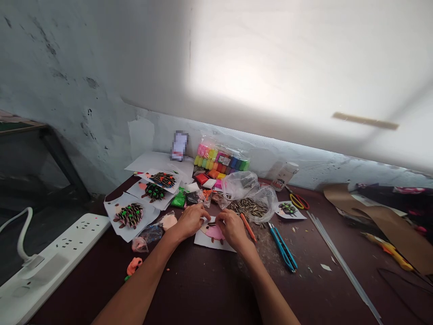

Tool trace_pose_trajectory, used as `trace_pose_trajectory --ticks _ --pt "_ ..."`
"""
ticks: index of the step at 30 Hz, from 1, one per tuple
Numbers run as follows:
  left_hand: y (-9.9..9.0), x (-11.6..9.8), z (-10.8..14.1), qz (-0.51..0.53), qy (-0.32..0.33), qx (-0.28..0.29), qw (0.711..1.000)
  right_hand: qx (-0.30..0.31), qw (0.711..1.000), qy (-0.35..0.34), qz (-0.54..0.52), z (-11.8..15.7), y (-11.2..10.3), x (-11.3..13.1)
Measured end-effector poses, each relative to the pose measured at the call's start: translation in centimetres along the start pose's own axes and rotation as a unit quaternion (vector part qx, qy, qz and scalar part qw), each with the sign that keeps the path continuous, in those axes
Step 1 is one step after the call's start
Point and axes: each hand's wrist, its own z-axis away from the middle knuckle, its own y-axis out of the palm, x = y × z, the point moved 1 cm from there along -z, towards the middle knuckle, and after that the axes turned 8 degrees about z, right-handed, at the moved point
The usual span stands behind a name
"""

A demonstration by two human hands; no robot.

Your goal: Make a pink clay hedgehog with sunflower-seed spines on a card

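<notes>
Honestly, left hand (190, 221) and right hand (233, 229) worked close together, fingertips (218, 216) gently pressing a dark bit (211, 223) on the pink clay figure (214, 233).

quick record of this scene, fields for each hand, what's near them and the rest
left hand: at the pink clay figure on white paper
right hand: at the same figure
things: orange stick, striped seeds by a clear plastic bag
rest: clay hedgehog picture, packs of coloured clay, red-and-yellow scissors, white power strip
</notes>
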Motion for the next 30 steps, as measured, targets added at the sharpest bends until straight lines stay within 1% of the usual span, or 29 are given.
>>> trace_pose_trajectory --ticks 7,11,13,17,20,24,30 --pt "-0.1 -0.1 0.0 -0.004 0.001 0.0 1.0 0.007 1.0 -0.002 0.009 0.0 -0.2 0.3" --pt "0.0 0.0 0.0 -0.006 0.001 0.001 1.0 -0.005 1.0 0.009 -0.01 0.1 -0.5 -0.3" --pt "0.1 0.1 0.0 -0.009 0.0 0.002 1.0 -0.014 0.999 0.032 0.0 0.1 -0.9 -0.9" --pt "0.1 0.2 -0.1 -0.012 -0.004 0.003 1.0 -0.017 0.988 0.136 0.075 0.2 -1.6 -2.6" --pt "0.1 0.2 0.0 -0.007 -0.004 0.004 1.0 -0.008 0.977 0.177 0.117 0.2 -1.6 -3.6" --pt "0.1 0.2 0.0 -0.004 -0.005 0.003 1.0 0.004 0.971 0.189 0.149 0.2 -1.1 -4.1" --pt "0.1 0.1 0.0 -0.003 -0.007 0.0 1.0 0.011 0.969 0.18 0.168 -0.1 -0.9 -4.2"
